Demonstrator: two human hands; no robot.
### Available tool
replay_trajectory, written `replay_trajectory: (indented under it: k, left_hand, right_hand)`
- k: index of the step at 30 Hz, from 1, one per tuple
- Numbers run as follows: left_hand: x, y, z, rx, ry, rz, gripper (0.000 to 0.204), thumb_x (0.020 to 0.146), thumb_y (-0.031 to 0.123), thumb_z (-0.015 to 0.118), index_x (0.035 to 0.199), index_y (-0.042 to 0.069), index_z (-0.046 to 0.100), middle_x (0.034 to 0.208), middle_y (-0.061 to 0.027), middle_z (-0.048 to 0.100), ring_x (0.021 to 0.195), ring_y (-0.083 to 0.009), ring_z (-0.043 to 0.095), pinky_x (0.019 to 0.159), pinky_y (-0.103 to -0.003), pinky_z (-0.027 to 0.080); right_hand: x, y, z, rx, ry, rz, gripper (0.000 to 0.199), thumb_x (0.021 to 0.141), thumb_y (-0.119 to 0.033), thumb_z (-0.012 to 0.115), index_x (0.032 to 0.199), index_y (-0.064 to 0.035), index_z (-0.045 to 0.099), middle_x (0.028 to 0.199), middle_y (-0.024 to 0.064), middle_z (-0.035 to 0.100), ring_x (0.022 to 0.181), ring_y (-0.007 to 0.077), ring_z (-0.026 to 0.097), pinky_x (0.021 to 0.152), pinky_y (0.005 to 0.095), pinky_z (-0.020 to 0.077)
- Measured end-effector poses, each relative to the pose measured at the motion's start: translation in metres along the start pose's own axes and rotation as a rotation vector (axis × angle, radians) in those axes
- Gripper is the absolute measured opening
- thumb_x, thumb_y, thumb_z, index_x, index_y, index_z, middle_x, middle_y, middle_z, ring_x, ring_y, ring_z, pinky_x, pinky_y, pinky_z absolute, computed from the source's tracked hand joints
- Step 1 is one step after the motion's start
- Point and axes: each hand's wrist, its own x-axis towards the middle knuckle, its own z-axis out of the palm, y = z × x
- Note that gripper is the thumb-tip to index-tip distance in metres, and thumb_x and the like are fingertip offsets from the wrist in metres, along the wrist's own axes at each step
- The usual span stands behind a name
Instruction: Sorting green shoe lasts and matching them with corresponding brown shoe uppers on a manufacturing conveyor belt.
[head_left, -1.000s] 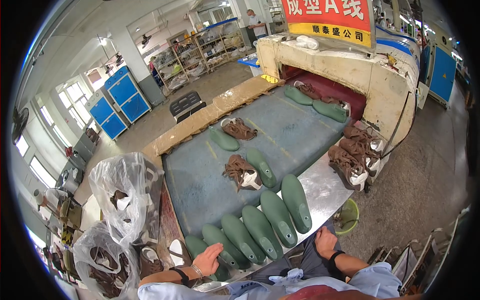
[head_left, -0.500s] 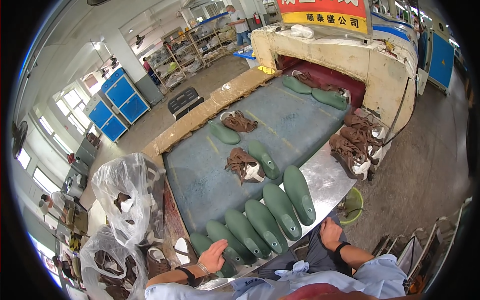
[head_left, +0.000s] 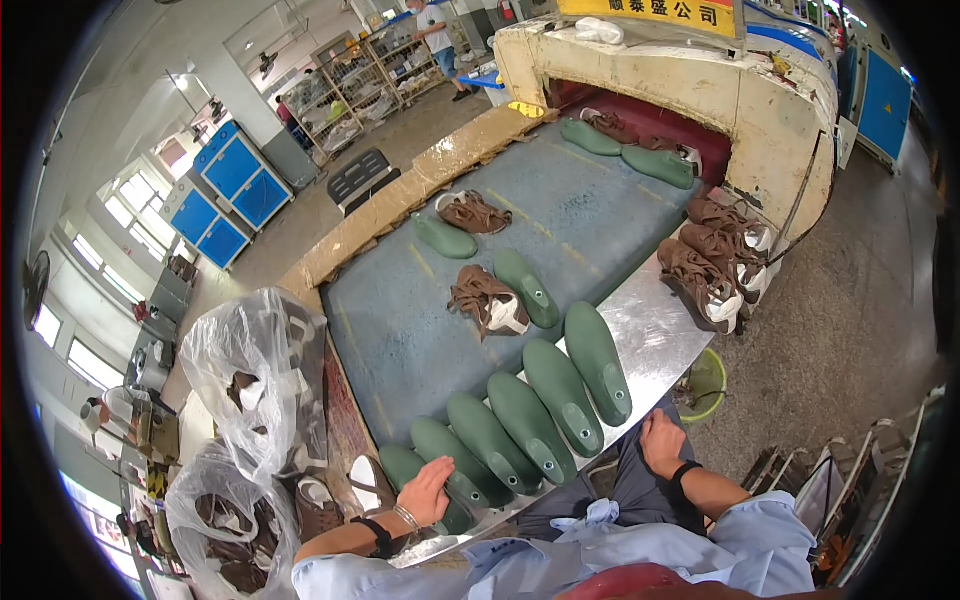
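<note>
My left hand (head_left: 425, 492) lies with fingers stretched out over the lower ends of the leftmost green shoe lasts. It rests on or just above the nearest last (head_left: 437, 495), partly hiding it. Several more lasts, including a middle one (head_left: 530, 425), stand side by side along a metal ledge (head_left: 655, 345), each with a small hole near its lower end. My right hand (head_left: 662, 443) rests on my right thigh, fingers loosely bent, holding nothing I can see. On the blue-grey belt (head_left: 390, 330), a brown lace-up shoe (head_left: 487, 300) lies beside a green last (head_left: 525, 288).
Farther along, another brown shoe (head_left: 473, 212) and last (head_left: 445, 238) lie before the cream machine's opening (head_left: 640, 120). Brown shoes (head_left: 700, 285) crowd the right ledge. Plastic bags of shoes (head_left: 250, 380) stand left. A yellow-green bucket (head_left: 708, 385) sits on the floor at right.
My view has tilted slightly. Both hands keep about the same places, and the lasts and shoes stay in the same arrangement. A person at the back has moved left.
</note>
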Motion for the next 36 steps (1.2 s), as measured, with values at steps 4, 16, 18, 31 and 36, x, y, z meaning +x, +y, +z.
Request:
replay_trajectory:
  k: [4,16,18,31,36]
  left_hand:
    - [0.001,0.001,-0.005,0.001,0.007,-0.002,0.054,0.068,0.001,0.052,0.123,0.0,0.048,0.13,-0.0157,0.051,0.122,-0.0327,0.048,0.096,-0.039,0.047]
    - [-0.015,0.006,0.001,-0.043,-0.003,-0.043,0.061,0.065,-0.001,0.053,0.126,0.001,0.046,0.133,-0.0132,0.048,0.122,-0.0315,0.049,0.089,-0.038,0.052]
    - [-0.013,0.005,0.002,-0.026,-0.032,-0.044,0.064,0.065,0.0,0.054,0.128,0.001,0.044,0.136,-0.0129,0.046,0.125,-0.0311,0.046,0.092,-0.037,0.05]
    - [-0.017,-0.021,0.005,-0.038,0.008,0.044,0.076,0.06,-0.003,0.052,0.135,0.003,0.039,0.142,-0.0108,0.041,0.128,-0.0309,0.043,0.097,-0.038,0.048]
    - [-0.014,-0.022,0.006,-0.062,-0.017,0.038,0.077,0.063,-0.002,0.052,0.138,0.006,0.037,0.143,-0.0076,0.04,0.131,-0.0267,0.04,0.1,-0.037,0.045]
  right_hand:
    - [0.004,-0.003,0.005,-0.019,-0.033,0.029,0.012,0.085,-0.018,0.057,0.086,-0.0063,0.055,0.079,0.0168,0.064,0.07,0.0354,0.063,0.062,0.0462,0.0489]
    - [-0.006,0.001,-0.001,-0.094,-0.053,-0.001,0.017,0.091,-0.024,0.051,0.092,-0.0078,0.055,0.083,0.0162,0.066,0.072,0.0391,0.063,0.063,0.05,0.0471]
    - [-0.003,0.003,0.002,-0.114,-0.062,0.009,0.019,0.092,-0.027,0.049,0.094,-0.009,0.055,0.082,0.0169,0.066,0.073,0.0406,0.063,0.063,0.0511,0.0465]
    - [0.001,-0.01,0.008,-0.224,-0.111,0.022,0.019,0.091,-0.029,0.049,0.095,-0.0123,0.057,0.087,0.0137,0.068,0.074,0.0386,0.064,0.064,0.0506,0.0477]
    - [0.002,-0.003,0.006,-0.244,-0.088,0.019,0.018,0.09,-0.027,0.05,0.095,-0.0119,0.056,0.086,0.014,0.068,0.074,0.0387,0.064,0.064,0.0501,0.0477]
